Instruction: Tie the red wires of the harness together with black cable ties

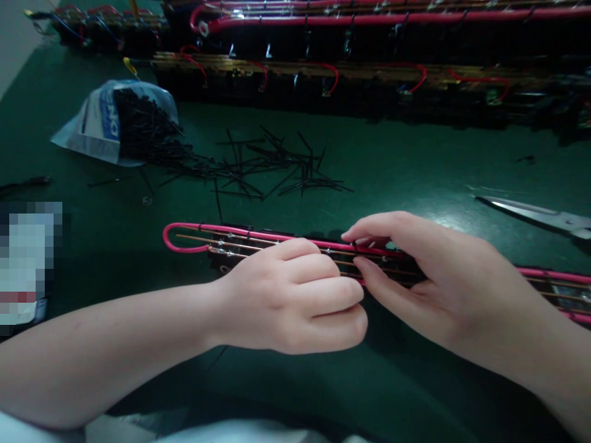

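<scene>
Left hand (295,298): fingers curled, back up
Right hand (455,277): thumb and fingertips parted, pointing left
Left forearm (115,344): bare

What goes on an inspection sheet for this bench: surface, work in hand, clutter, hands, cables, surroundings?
Surface: green tabletop.
Work in hand: long dark strip with copper-coloured rods, beneath both hands.
Clutter: thin black pieces spilling from a plastic bag; scissors at right.
Hands: left hand curled, grip hidden; right hand at the strip, thumb and finger apart.
Cables: red wire along the strip, looping past its left end.
Surroundings: wired assemblies along the far side.
</scene>
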`<action>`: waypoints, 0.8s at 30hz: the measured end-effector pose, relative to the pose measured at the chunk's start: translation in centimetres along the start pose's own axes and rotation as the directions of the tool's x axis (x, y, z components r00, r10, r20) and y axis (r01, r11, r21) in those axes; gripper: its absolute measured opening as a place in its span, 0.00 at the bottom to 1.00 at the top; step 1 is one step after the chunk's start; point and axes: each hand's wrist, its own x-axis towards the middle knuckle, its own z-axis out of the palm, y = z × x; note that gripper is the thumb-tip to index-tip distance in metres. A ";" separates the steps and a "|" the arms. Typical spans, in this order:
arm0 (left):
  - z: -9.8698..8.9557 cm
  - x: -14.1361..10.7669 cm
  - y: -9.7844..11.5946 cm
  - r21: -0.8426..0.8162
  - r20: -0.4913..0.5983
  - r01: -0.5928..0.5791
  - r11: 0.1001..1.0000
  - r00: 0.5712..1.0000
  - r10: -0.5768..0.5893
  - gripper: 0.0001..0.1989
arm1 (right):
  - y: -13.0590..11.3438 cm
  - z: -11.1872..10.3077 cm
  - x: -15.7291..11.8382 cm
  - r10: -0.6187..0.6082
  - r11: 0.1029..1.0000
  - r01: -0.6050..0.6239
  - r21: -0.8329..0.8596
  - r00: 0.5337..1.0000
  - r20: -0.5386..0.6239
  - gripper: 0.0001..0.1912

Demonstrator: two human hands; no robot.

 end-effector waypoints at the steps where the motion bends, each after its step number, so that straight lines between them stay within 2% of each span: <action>1: 0.0 0.0 0.0 -0.006 -0.010 -0.008 1.000 1.000 0.008 0.10 | 0.0 0.0 0.0 0.004 1.000 -0.004 -0.008 1.000 0.000 0.07; 14: -0.1 -0.1 0.1 -0.015 -0.049 0.000 1.000 0.999 -0.001 0.09 | 0.4 0.2 -0.1 -0.062 0.998 0.061 0.032 0.998 0.016 0.05; 19: -0.4 -0.1 0.1 0.005 0.005 -0.022 1.000 1.000 0.022 0.07 | 0.2 0.0 -0.1 -0.049 0.997 0.048 0.064 0.999 0.016 0.09; 24: -0.8 -0.2 0.0 0.032 0.100 -0.037 0.999 0.994 0.033 0.09 | 0.2 -0.1 0.1 -0.051 0.996 0.049 0.078 0.999 0.017 0.11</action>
